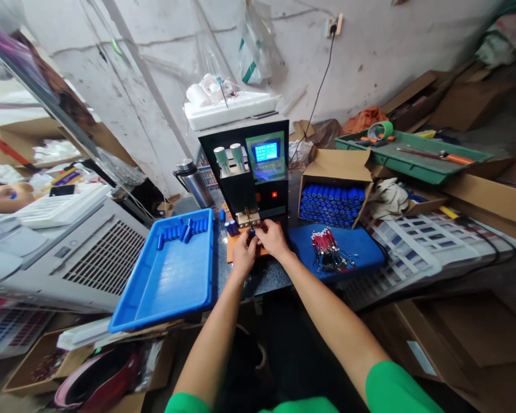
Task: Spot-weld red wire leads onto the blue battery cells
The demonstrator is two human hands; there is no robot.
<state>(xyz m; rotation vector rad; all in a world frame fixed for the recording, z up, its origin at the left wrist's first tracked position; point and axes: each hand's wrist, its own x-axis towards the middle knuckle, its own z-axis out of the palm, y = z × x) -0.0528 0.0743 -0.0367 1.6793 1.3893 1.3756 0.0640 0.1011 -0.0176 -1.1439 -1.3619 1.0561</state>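
A blue battery cell point(251, 232) stands under the electrode head point(248, 218) of a black spot welder point(264, 201). My left hand point(244, 252) is closed, its thumb and fingers pinching the cell from the left. From the right, my right hand point(274, 238) reaches in with its fingers pinched beside the cell's top; what lies between them is hidden. Below the hands is an orange board point(230, 252). Several more blue cells point(231, 228) stand just left of the welder head. The welder's small screen point(265, 151) is lit.
On the left, a blue tray point(172, 287) holds several cells along its back. To the right, a cardboard box point(335, 163) is packed with blue cells. Red and black wire leads point(328, 250) lie on a blue pad point(361, 261). A steel flask point(194, 183) stands behind the tray.
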